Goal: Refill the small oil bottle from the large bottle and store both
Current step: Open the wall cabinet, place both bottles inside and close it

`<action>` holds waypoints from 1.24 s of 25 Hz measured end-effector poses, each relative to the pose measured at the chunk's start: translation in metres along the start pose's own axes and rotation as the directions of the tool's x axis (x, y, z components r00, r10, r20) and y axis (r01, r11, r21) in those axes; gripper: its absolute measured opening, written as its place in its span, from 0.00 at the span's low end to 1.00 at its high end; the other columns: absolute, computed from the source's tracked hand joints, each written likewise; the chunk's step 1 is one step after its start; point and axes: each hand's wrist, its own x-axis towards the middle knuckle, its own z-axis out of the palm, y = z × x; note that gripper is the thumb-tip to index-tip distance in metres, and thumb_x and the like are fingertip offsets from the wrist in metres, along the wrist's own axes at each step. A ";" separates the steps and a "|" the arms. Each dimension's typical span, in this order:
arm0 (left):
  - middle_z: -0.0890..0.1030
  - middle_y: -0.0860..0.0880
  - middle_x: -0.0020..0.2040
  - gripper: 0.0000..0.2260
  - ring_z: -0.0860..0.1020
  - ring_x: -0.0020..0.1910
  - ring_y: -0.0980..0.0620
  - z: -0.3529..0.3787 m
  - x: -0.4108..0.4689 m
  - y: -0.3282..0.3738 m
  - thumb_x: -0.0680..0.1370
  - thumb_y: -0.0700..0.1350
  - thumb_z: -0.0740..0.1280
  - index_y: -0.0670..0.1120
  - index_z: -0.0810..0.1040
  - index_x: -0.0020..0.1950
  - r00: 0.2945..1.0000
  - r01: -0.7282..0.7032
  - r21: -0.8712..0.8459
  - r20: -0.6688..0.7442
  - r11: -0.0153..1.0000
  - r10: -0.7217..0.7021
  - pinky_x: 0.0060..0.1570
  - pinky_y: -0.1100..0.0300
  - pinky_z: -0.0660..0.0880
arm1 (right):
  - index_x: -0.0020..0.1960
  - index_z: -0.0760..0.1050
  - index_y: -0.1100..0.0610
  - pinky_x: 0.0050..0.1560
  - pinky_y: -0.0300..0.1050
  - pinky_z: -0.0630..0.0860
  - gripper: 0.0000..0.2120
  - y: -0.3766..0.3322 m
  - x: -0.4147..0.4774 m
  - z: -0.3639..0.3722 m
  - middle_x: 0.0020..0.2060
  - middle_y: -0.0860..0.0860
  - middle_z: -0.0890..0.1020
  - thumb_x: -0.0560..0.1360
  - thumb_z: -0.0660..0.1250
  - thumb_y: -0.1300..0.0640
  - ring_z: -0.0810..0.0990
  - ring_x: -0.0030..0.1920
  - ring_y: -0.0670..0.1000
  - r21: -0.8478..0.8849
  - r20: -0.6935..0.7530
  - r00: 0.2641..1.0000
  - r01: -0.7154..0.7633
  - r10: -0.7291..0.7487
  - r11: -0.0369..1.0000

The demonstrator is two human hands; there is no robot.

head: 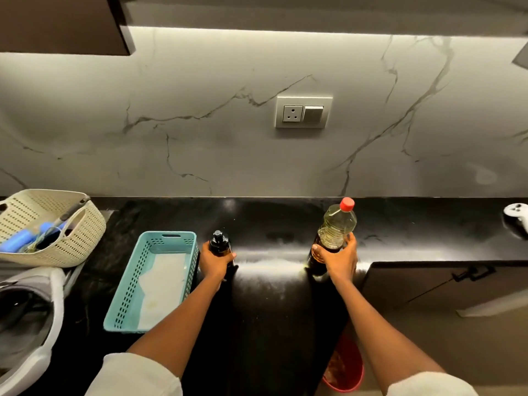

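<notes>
A small dark oil bottle [219, 243] with a black pump top stands upright on the black counter [271, 275], just right of the teal basket. My left hand [214, 262] is wrapped around its lower body. To the right stands the large clear bottle [335, 227] of pale yellow oil, red cap on, dark label around its lower half. My right hand [338, 260] grips it around the middle. Both bottles rest on the counter, a forearm's length apart.
A teal perforated basket [171, 238] lined with white paper sits left of the small bottle. A cream woven basket [77, 247] with blue items is at far left. A white controller [516, 212] lies at far right. A red bin [347, 367] stands below the counter edge.
</notes>
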 end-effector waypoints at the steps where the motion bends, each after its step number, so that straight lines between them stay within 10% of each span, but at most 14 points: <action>1: 0.80 0.35 0.70 0.31 0.79 0.70 0.36 0.002 0.003 -0.002 0.73 0.32 0.80 0.35 0.73 0.74 1.000 0.000 0.008 -0.004 1.000 0.000 0.72 0.42 0.73 | 0.81 0.62 0.57 0.75 0.61 0.71 0.48 0.001 0.004 0.004 0.75 0.57 0.74 0.69 0.84 0.55 0.73 0.75 0.61 -0.014 -0.014 1.000 0.000 0.000 1.000; 13: 0.86 0.36 0.59 0.28 0.84 0.61 0.37 0.006 0.029 -0.035 0.70 0.28 0.80 0.35 0.80 0.69 0.995 -0.097 -0.054 -0.002 0.994 0.097 0.68 0.42 0.77 | 0.58 0.75 0.49 0.50 0.53 0.81 0.28 0.020 0.029 0.024 0.50 0.54 0.86 0.66 0.84 0.41 0.80 0.46 0.56 -0.036 -0.187 0.982 -0.021 0.014 0.999; 20: 0.90 0.51 0.43 0.31 0.88 0.43 0.53 -0.013 -0.014 -0.022 0.56 0.41 0.88 0.54 0.86 0.56 0.957 -0.200 -0.070 0.198 0.977 0.210 0.53 0.52 0.84 | 0.55 0.72 0.41 0.47 0.48 0.75 0.34 -0.012 -0.036 0.008 0.42 0.47 0.84 0.57 0.85 0.34 0.79 0.43 0.55 0.036 -0.209 0.976 0.065 -0.056 0.997; 31: 0.89 0.60 0.45 0.28 0.88 0.44 0.60 -0.124 -0.159 0.129 0.60 0.69 0.83 0.66 0.85 0.57 0.528 -0.759 -0.190 0.382 0.623 0.759 0.47 0.58 0.85 | 0.60 0.77 0.43 0.47 0.42 0.81 0.36 -0.157 -0.209 -0.076 0.44 0.40 0.87 0.57 0.84 0.31 0.86 0.47 0.41 0.041 -0.087 0.864 0.500 -0.496 0.865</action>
